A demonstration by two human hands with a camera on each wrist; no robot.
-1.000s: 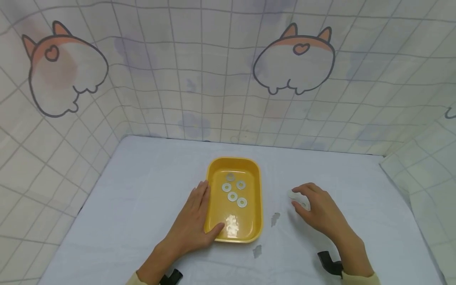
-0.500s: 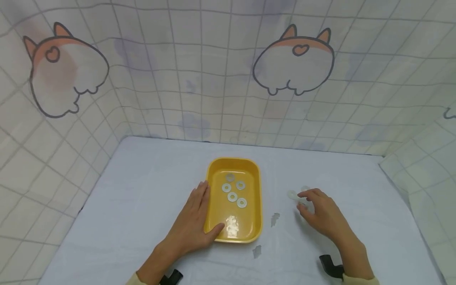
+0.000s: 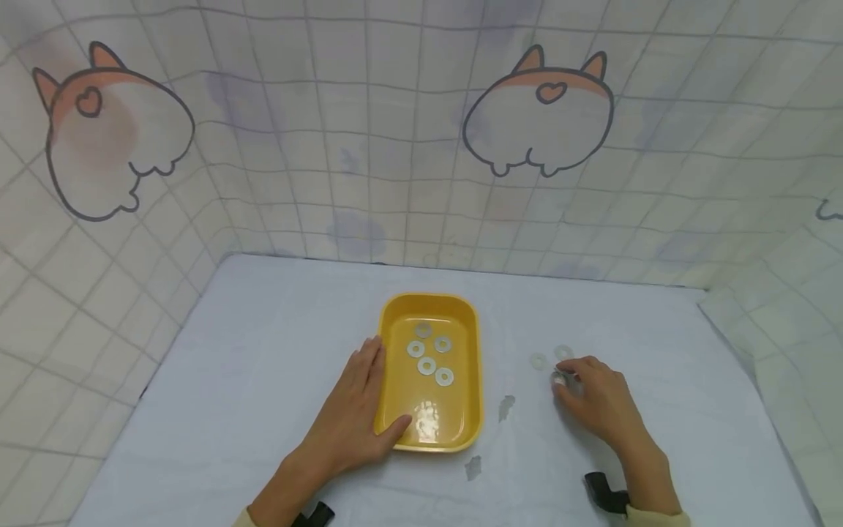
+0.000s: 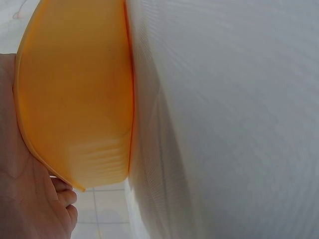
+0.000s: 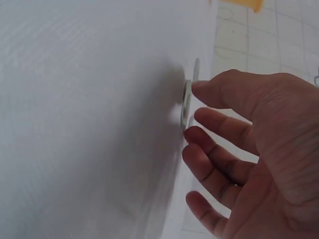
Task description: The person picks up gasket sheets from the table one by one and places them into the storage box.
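A yellow tray (image 3: pixel 429 432) lies on the white cloth, with several flat silver washers (image 3: pixel 426 366) spread over its floor. My left hand (image 3: pixel 356 410) rests along the tray's left side, fingers straight and thumb laid over the near-left corner of the rim. To the right of the tray, my right hand (image 3: pixel 596 402) is low at the cloth, its thumb and fingertips on the edges of a washer (image 5: pixel 186 104), which shows nearly edge-on in the right wrist view. Two more washers lie just beyond those fingers, one pale washer (image 3: pixel 538 361) to the left and another washer (image 3: pixel 563 353) farther back.
Two grey patches mark the cloth right of the tray, an upper patch (image 3: pixel 506 408) and a lower patch (image 3: pixel 473 467). A patterned curtain (image 3: pixel 421 146) hangs behind the table and along both sides. Black wrist mounts (image 3: pixel 602 492) are on both forearms.
My right hand has drawn back slightly to the right, and its thumb and fingertips have closed in on a washer. Two washers beyond it have come into fuller view. My left hand stays on the tray.
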